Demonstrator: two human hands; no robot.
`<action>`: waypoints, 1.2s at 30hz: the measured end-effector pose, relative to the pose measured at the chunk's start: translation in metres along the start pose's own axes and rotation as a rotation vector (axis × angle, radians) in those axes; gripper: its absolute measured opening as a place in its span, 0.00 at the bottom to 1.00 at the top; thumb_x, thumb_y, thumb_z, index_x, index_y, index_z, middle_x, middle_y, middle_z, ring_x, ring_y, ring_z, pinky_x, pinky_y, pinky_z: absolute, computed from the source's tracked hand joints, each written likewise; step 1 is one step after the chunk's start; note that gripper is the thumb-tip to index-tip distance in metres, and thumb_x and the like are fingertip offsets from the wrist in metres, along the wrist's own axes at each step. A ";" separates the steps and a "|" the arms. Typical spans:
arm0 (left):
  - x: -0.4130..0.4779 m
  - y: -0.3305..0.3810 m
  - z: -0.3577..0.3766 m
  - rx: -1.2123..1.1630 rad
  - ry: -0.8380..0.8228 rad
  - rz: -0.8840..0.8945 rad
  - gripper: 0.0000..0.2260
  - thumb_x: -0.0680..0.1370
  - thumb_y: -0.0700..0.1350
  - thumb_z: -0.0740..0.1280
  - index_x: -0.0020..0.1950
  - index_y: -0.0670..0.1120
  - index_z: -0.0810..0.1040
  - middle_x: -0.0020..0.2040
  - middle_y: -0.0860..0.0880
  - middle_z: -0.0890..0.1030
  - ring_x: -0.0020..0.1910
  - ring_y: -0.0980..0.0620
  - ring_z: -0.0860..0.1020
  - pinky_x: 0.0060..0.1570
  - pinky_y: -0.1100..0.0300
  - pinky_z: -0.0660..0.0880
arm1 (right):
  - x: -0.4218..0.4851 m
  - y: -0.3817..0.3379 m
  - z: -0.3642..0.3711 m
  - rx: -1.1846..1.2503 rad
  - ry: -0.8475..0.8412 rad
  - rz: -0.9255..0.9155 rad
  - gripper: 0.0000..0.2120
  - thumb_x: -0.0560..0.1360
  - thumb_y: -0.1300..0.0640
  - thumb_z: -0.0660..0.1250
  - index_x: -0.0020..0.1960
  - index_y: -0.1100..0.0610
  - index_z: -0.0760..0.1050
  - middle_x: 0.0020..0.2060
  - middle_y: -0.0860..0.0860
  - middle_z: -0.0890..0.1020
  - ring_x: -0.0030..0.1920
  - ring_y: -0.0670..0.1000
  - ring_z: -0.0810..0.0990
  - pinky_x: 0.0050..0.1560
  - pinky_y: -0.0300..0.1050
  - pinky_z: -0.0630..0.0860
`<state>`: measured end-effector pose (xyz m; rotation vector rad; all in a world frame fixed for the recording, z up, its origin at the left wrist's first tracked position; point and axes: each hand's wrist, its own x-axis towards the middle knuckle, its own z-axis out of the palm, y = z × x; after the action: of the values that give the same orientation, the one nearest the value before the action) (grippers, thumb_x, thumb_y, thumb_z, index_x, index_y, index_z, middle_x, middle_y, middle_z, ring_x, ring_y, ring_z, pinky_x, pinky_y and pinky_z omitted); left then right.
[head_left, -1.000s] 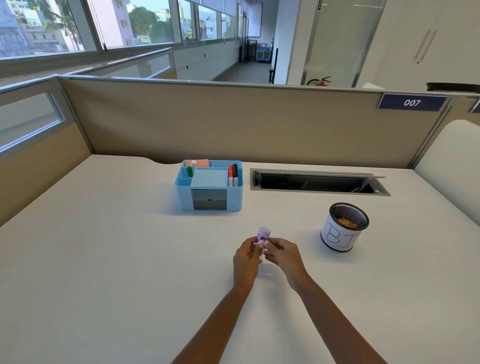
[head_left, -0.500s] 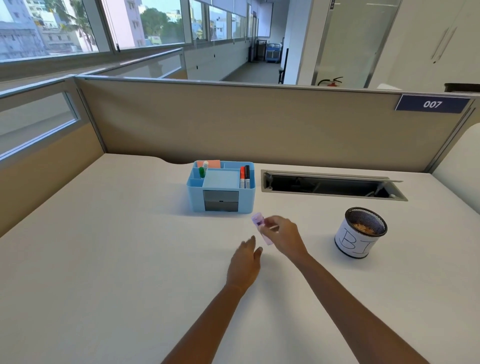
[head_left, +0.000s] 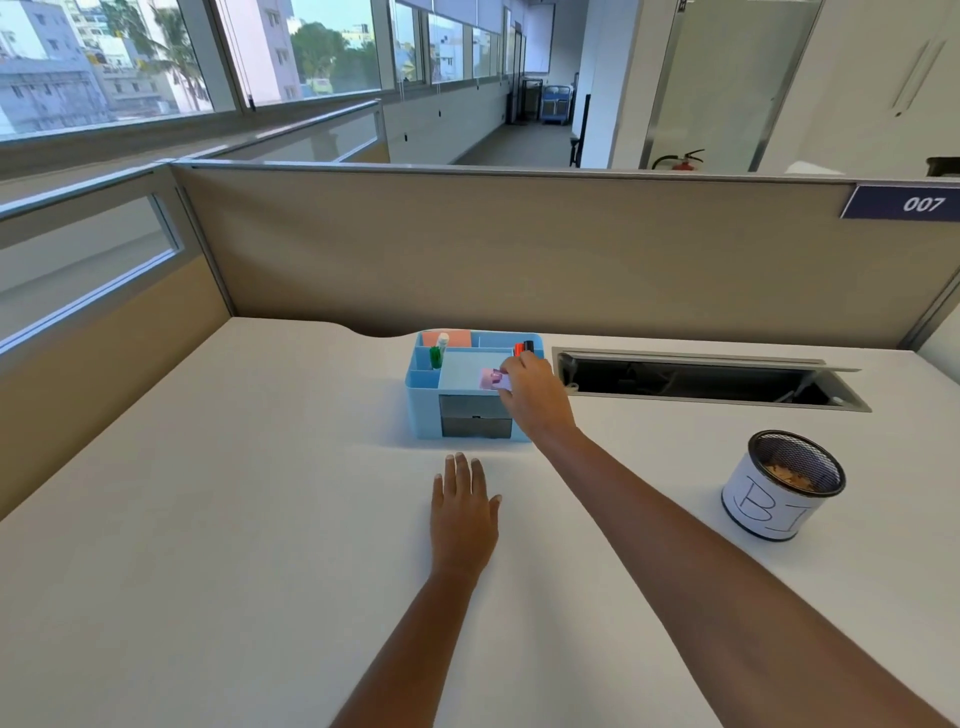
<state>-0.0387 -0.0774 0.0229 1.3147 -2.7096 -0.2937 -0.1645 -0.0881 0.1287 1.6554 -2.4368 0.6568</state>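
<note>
With fingers (head_left: 513, 368) of the right hand (head_left: 535, 397) curled, pinches a small purple item (head_left: 490, 378) over the middle compartment of the blue organizer (head_left: 422, 410), near the far edge of the table (head_left: 208, 519). Rests left hand (head_left: 462, 506) flat, fingers straight, just before the organizer.

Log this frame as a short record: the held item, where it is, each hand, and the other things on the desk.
held item: small purple item, pinched by the right hand
position: over the middle top section of the blue organiser; contact cannot be told
free hand: left hand, flat on the desk, holding nothing
in organiser: green marker, red and black markers, orange notes
elsewhere: mesh cup at right; open cable hatch behind it
</note>
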 end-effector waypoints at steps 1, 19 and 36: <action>-0.001 0.000 0.002 -0.012 -0.003 0.000 0.25 0.80 0.52 0.47 0.73 0.42 0.46 0.76 0.40 0.49 0.75 0.42 0.47 0.74 0.50 0.46 | 0.004 0.000 0.001 -0.018 -0.004 -0.002 0.14 0.77 0.58 0.61 0.60 0.62 0.69 0.59 0.60 0.75 0.57 0.56 0.73 0.54 0.48 0.75; -0.009 0.000 0.021 -0.127 -0.019 -0.009 0.24 0.79 0.54 0.41 0.73 0.45 0.48 0.77 0.42 0.50 0.75 0.43 0.48 0.75 0.52 0.47 | 0.032 -0.005 0.027 -0.074 -0.160 -0.014 0.18 0.73 0.61 0.66 0.62 0.63 0.70 0.61 0.61 0.74 0.61 0.58 0.73 0.60 0.50 0.74; -0.009 -0.002 0.026 -0.200 -0.019 0.000 0.22 0.80 0.51 0.49 0.72 0.43 0.55 0.75 0.40 0.56 0.75 0.40 0.53 0.74 0.49 0.53 | 0.035 -0.003 0.041 -0.084 -0.179 -0.061 0.19 0.73 0.60 0.66 0.63 0.60 0.69 0.61 0.61 0.76 0.61 0.59 0.72 0.59 0.51 0.74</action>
<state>-0.0364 -0.0684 -0.0027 1.2620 -2.6139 -0.5644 -0.1703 -0.1361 0.1042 1.8187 -2.4816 0.4083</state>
